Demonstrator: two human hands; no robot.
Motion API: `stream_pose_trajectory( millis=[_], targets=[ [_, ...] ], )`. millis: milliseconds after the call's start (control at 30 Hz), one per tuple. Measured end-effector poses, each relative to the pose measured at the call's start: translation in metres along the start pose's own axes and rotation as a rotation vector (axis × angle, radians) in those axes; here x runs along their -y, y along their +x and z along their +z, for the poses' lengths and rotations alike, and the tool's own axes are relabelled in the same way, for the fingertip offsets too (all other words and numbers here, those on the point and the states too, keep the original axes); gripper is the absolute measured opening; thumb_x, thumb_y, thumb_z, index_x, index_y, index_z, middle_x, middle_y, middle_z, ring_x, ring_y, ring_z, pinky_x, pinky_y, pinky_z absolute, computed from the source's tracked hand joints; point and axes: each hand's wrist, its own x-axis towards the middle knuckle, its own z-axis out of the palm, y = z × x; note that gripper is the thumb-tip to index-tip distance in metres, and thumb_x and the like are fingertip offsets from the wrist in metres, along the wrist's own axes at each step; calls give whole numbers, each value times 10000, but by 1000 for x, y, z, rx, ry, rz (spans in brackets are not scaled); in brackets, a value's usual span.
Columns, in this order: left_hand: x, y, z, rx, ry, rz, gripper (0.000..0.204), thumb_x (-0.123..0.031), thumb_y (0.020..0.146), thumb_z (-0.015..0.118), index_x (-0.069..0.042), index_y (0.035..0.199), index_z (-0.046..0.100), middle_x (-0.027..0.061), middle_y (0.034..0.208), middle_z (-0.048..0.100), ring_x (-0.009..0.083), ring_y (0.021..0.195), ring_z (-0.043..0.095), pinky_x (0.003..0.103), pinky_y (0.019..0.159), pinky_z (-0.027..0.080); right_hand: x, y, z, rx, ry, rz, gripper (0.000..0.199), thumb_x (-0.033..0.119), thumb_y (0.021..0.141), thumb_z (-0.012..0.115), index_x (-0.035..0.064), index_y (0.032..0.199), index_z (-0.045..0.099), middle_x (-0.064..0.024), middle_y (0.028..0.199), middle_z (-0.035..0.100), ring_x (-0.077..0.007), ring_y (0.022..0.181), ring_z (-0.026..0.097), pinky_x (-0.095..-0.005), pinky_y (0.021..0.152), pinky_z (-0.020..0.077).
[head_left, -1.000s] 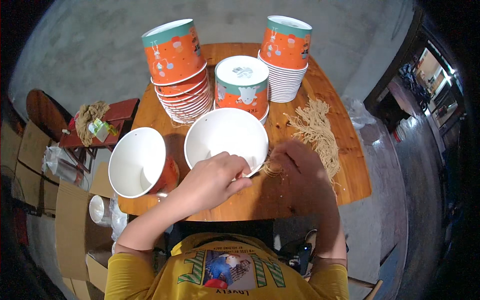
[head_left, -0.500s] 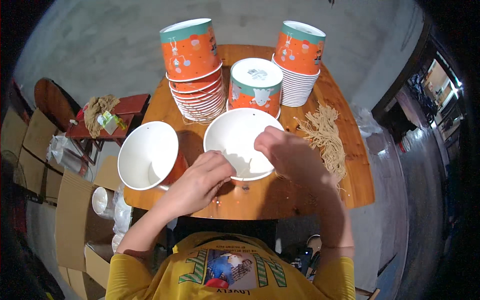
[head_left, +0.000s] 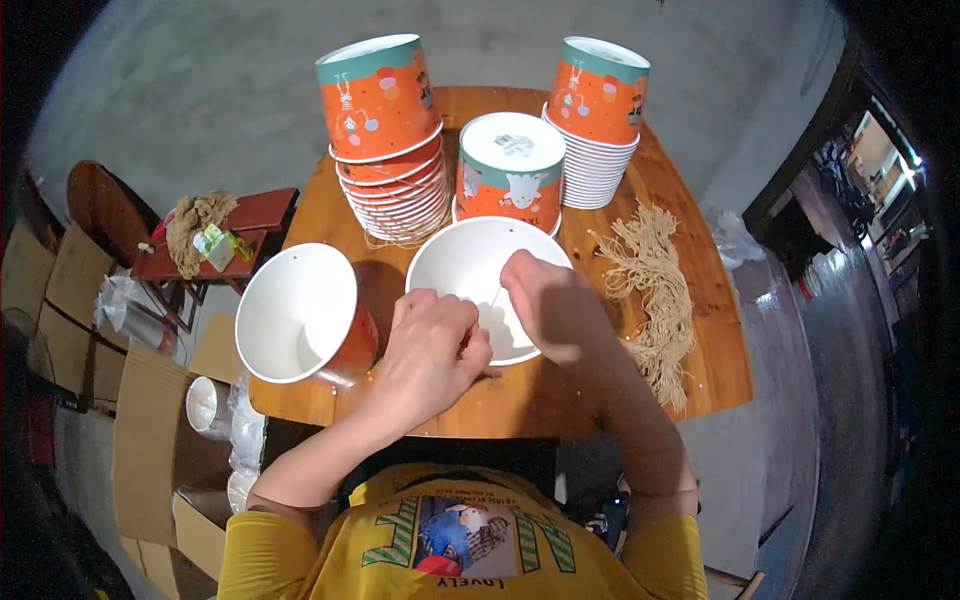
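A paper bucket, white inside with a small hole near its far rim, stands in front of me with its mouth up. My left hand is closed at its near left rim; what its curled fingers hold is hidden. Over the bucket's mouth, my right hand pinches a thin string, only a short length of which shows. To the left, a second open bucket leans slightly, orange outside. A bundle of tan strings lies to the right of my right hand.
Behind stand an upturned bucket and two tall stacks of upturned buckets, a left stack and a right stack. All rest on a wooden table. A red bench and cardboard are at left.
My left hand has shifted right and turned its back up, now covering the near rim. My right hand has moved slightly left, with the string showing below its fingertips.
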Motion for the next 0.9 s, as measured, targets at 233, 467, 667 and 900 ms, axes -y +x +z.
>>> stream_pose_trajectory(
  millis=[233, 467, 667, 900],
  targets=[
    [-9, -18, -12, -71, -26, 32, 219, -131, 768, 662, -17, 896, 526, 150, 961, 484, 343, 935, 458, 425, 842, 380, -1, 3, 8, -36, -100, 59, 116, 113, 878, 511, 3, 846, 529, -218, 705, 595, -406, 684, 601, -466, 580, 470],
    [-4, -16, -12, 67, 162, 317, 225, -107, 753, 621, -22, 936, 522, 114, 956, 497, 308, 961, 476, 396, 854, 424, -2, 7, 10, -11, -128, 51, 108, 107, 869, 496, 9, 848, 536, -217, 696, 598, -399, 672, 605, -470, 580, 470],
    [-9, -11, -22, 116, 324, 436, 202, -122, 744, 591, -31, 916, 534, 102, 914, 483, 274, 938, 483, 372, 882, 412, -3, 14, 10, 188, -233, 62, 143, 135, 872, 476, 16, 855, 555, -212, 711, 610, -386, 672, 614, -466, 604, 484],
    [7, -10, -18, 64, 380, 495, 194, -124, 730, 563, -63, 913, 545, 60, 864, 489, 240, 938, 491, 399, 927, 415, -3, 24, 0, 99, 8, 96, 178, 157, 863, 516, 18, 934, 600, -142, 670, 605, -255, 643, 617, -381, 582, 490]
  ],
)
